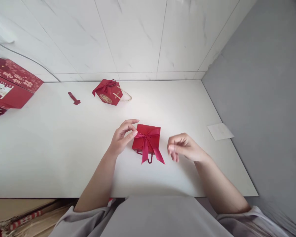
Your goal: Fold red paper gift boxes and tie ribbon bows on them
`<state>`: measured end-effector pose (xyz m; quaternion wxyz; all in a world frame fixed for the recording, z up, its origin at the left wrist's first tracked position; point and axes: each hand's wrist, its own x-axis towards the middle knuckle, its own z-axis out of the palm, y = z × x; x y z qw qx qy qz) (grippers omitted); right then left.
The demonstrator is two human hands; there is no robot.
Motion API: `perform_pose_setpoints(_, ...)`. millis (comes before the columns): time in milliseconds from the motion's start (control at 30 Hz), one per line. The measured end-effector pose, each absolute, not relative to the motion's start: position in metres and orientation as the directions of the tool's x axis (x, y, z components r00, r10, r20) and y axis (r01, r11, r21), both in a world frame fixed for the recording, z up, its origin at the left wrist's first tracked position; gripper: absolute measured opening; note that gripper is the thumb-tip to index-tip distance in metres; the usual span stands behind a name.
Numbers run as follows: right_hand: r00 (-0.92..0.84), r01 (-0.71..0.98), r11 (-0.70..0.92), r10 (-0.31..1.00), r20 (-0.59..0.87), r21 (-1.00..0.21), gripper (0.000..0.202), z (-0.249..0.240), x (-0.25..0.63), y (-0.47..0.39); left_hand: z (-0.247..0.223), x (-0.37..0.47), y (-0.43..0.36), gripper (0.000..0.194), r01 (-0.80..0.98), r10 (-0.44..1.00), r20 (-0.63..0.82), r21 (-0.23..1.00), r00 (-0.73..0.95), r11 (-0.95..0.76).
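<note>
1. Lying flat on the white table (64, 158), a small red gift box (155, 141) sits between two bare hands, straight ahead of the person, perhaps placed there so both hands reach it evenly.
2. The left hand (122, 136) is half open at the box's left side, thumb and forefinger at the left end of the pink-red ribbon (145, 144), probably to tidy or steady the bow. Whether they pinch it, I cannot tell.
3. The right hand (181, 146) hovers just right of the box, apart from it, slightly blurred, fingers loosely curled, with nothing visible in its grasp.
4. Two ribbon tails hang toward the near side, partly covering a dark red cord handle (150, 161).
5. Farther off and left stands a six-sided red box (111, 95) with a gold cord; left of that lies a dark red strip (74, 98).
6. Large red packaging (19, 89) fills the far left edge. A white card (220, 131) lies at the right edge, well apart from the work.
</note>
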<state>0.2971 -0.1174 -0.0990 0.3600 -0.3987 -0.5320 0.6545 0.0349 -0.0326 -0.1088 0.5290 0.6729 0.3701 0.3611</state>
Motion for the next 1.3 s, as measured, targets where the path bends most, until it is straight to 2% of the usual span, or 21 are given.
perform_pose_setpoints(33, -0.271, -0.086, -0.120, 0.958, -0.093, -0.989, 0.027, -0.103, 0.294, -0.115, -0.109, 0.034, -0.032, 0.022, 0.125, 0.883, 0.087, 0.979, 0.462, -0.162)
perform_pose_setpoints(100, -0.036, -0.096, -0.014, 0.999, -0.010, -0.995, 0.020, -0.109, 0.286, -0.111, -0.110, 0.032, -0.030, 0.027, 0.136, 0.884, 0.065, 0.980, 0.463, -0.143)
perform_pose_setpoints(167, 0.045, -0.064, 0.047, 0.998, 0.044, -0.997, 0.016, -0.115, 0.278, -0.107, -0.111, 0.031, -0.029, 0.031, 0.144, 0.882, 0.043, 0.982, 0.470, -0.125)
perform_pose_setpoints(267, 0.008, -0.012, 0.060, 0.998, 0.060, -0.998, 0.024, -0.120, 0.271, -0.104, -0.110, 0.033, -0.029, 0.035, 0.157, 0.873, 0.030, 0.980, 0.487, -0.121)
perform_pose_setpoints(367, -0.039, 0.021, 0.065, 0.997, 0.065, -0.998, 0.020, -0.120, 0.270, -0.104, -0.107, 0.036, -0.031, 0.037, 0.173, 0.863, 0.033, 0.975, 0.504, -0.139)
perform_pose_setpoints(500, -0.043, 0.044, 0.063, 0.997, 0.061, -0.997, 0.029, -0.119, 0.270, -0.104, -0.104, 0.041, -0.035, 0.038, 0.190, 0.846, 0.028, 0.970, 0.532, -0.152)
perform_pose_setpoints(700, -0.060, 0.065, 0.074, 0.996, 0.070, -0.995, 0.024, -0.119, 0.266, -0.104, -0.104, 0.042, -0.037, 0.040, 0.190, 0.839, 0.008, 0.973, 0.543, -0.132)
perform_pose_setpoints(867, -0.159, 0.024, 0.115, 0.981, 0.110, -0.993, 0.028, -0.116, 0.267, -0.106, -0.108, 0.041, -0.036, 0.042, 0.162, 0.849, 0.034, 0.977, 0.527, -0.140)
perform_pose_setpoints(1067, -0.163, 0.043, 0.086, 0.983, 0.078, -0.995, 0.027, -0.118, 0.271, -0.104, -0.111, 0.044, -0.039, 0.039, 0.146, 0.817, 0.010, 0.983, 0.577, -0.115)
perform_pose_setpoints(1300, -0.181, -0.025, 0.036, 0.983, 0.039, -0.999, 0.030, -0.120, 0.272, -0.104, -0.110, 0.045, -0.040, 0.042, 0.169, 0.827, -0.006, 0.980, 0.562, -0.108)
